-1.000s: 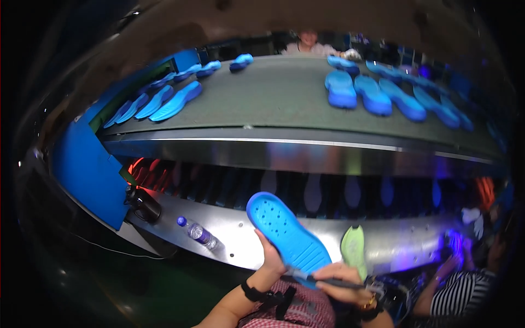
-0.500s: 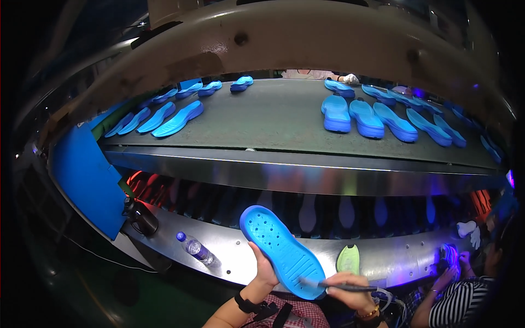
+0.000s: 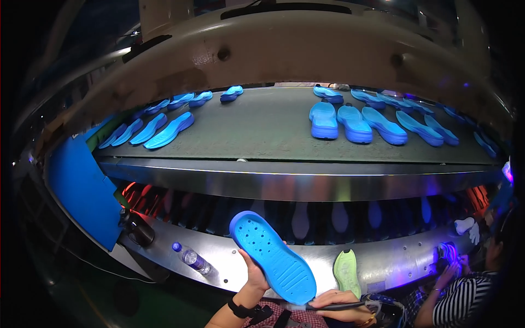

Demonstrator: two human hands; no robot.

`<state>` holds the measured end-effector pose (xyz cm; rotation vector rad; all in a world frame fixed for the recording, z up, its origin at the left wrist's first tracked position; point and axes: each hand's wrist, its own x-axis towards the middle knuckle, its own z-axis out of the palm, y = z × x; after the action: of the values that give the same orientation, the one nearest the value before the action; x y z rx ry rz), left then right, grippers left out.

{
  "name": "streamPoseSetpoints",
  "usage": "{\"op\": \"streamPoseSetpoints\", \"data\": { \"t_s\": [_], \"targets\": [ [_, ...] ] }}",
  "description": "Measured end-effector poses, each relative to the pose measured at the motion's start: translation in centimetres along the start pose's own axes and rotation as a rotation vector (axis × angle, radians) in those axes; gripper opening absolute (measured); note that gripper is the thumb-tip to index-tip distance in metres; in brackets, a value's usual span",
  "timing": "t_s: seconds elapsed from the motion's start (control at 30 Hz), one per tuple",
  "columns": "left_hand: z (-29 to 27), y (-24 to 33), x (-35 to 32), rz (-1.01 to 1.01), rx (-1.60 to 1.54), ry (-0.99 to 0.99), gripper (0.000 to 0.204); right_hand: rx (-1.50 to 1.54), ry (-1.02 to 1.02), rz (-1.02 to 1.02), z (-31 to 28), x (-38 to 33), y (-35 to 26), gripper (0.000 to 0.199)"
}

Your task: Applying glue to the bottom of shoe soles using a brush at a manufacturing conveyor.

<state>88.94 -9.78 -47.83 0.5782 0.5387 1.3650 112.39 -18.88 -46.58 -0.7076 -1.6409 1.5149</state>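
2 hands, left hand (image 3: 256,277) gripping sole (image 3: 272,257)

The left hand (image 3: 256,276) shows only its fingers; the blue sole (image 3: 272,256) hides its palm. The slim tool (image 3: 333,306) in the right hand (image 3: 344,302) has its tip hidden against the sole. Both forearms are cut off below.

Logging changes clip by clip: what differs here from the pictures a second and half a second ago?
The camera tilted up, so the conveyor belt with its rows of blue soles sits lower in view and the person across it is hidden. The left hand holds the blue shoe sole as before; the right hand keeps the pen-like tool at its heel end. The water bottle and green sole lie unmoved.
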Motion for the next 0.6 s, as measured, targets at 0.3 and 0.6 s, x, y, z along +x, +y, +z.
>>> {"op": "streamPoseSetpoints", "data": {
  "t_s": [0.3, 0.6],
  "targets": [
    [1.8, 0.2, 0.3, -0.007, -0.008, -0.093, 0.094, 0.113, 0.025, -0.068, -0.8, -0.5, 3.1, 0.023],
    [3.5, 0.8, 0.3, -0.050, -0.026, -0.037, 0.087, 0.803, 0.460, 0.059, 0.5, 0.0, 3.7, 0.019]
  ]
}}
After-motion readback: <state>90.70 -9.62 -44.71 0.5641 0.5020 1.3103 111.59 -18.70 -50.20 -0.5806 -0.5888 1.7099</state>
